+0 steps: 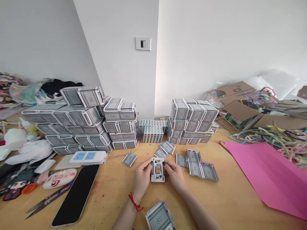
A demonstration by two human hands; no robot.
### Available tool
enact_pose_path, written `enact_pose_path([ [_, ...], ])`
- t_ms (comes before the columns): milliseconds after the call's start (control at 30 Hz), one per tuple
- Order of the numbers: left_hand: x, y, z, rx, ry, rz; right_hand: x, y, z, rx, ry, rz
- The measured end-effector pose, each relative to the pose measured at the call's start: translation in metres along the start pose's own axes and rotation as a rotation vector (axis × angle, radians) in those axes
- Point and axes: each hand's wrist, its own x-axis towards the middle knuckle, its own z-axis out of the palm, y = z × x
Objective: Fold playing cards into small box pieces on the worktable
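Note:
A king of clubs playing card (158, 174) faces up between my two hands, just above the table. My left hand (143, 174) pinches its left edge, thumb on the face; a red string is tied round that wrist. On the other side my right hand (175, 174) grips the right edge the same way. Whether more cards lie behind it I cannot tell. Beyond my hands lie loose face-down cards (167, 147) and a single card (129, 159). A folded piece made of cards (195, 164) rests to the right. Nearest me sits another card-built block (158, 217), partly cut off.
Stacked card-built blocks stand at the left (88, 116) and right (192, 123), with card boxes (153, 133) between. A phone (76, 195), scissors (49, 199) and a power strip (88, 157) lie left. Pink paper (268, 175), yarn (280, 140) and a cardboard box (242, 113) are right.

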Motion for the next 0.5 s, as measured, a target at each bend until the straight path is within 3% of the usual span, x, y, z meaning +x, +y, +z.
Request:
enact_pose_path([
  [300, -0.0027, 0.0062, 0.0052, -0.130, -0.021, -0.110, -0.0062, -0.0105, 0.0040, 0.073, 0.006, -0.009],
  [500, -0.0057, 0.0082, 0.0067, -0.132, -0.097, -0.095, -0.0066, -0.0093, 0.0059, 0.084, -0.006, -0.011],
])
